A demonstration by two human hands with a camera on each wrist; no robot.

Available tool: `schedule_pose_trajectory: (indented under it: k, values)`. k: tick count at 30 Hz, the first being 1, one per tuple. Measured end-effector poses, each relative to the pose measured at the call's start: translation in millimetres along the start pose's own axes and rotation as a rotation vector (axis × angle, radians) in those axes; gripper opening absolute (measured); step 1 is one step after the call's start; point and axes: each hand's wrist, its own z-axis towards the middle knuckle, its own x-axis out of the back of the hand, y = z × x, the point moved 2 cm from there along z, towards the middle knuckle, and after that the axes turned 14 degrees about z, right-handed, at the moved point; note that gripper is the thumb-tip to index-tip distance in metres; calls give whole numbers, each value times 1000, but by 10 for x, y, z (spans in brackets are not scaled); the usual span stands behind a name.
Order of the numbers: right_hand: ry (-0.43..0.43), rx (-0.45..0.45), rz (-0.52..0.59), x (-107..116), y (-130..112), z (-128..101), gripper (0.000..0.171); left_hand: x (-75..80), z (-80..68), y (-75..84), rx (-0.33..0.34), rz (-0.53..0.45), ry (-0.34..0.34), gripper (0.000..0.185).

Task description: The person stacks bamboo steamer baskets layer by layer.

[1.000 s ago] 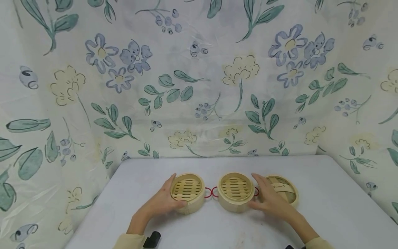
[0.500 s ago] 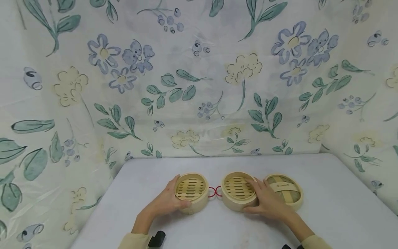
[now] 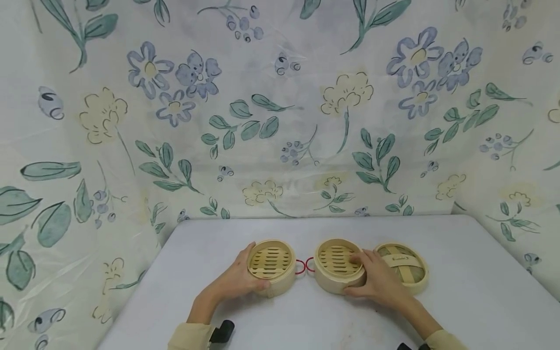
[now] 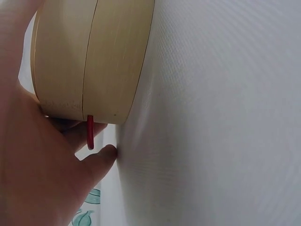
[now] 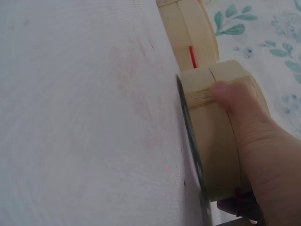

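Observation:
Two round bamboo steamer baskets stand side by side on a white table (image 3: 306, 316). My left hand (image 3: 238, 279) grips the left basket (image 3: 271, 265) round its left and front wall; the left wrist view shows that basket (image 4: 94, 61) with a red loop (image 4: 90, 132) beside my thumb. My right hand (image 3: 378, 279) holds the right basket (image 3: 337, 265), thumb on its front wall, fingers over its right rim. In the right wrist view my thumb presses the basket's wall (image 5: 211, 141). Red loop handles (image 3: 305, 265) meet between the baskets.
A woven bamboo lid (image 3: 404, 265) lies flat just right of the right basket, partly behind my right hand. A floral cloth (image 3: 280, 121) hangs behind and to both sides of the table. The table's edges run at left and right.
My right hand has slid left off the lid, its fingers now over the right basket's rim. The view has shifted slightly. The left hand keeps its hold.

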Motion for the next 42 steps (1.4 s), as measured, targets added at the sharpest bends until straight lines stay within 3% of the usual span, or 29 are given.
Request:
schedule_pose_trajectory:
  k: [14, 28, 42]
  values:
    - [16, -6, 16, 22, -72, -33, 85, -10, 5, -34, -31, -10, -2, 127]
    - [53, -21, 58, 71, -203, -18, 83, -35, -9, -21, -12, -76, -15, 134]
    - [80, 42, 89, 28, -425, 107, 75, -83, 14, -83, -27, -9, 98, 127]
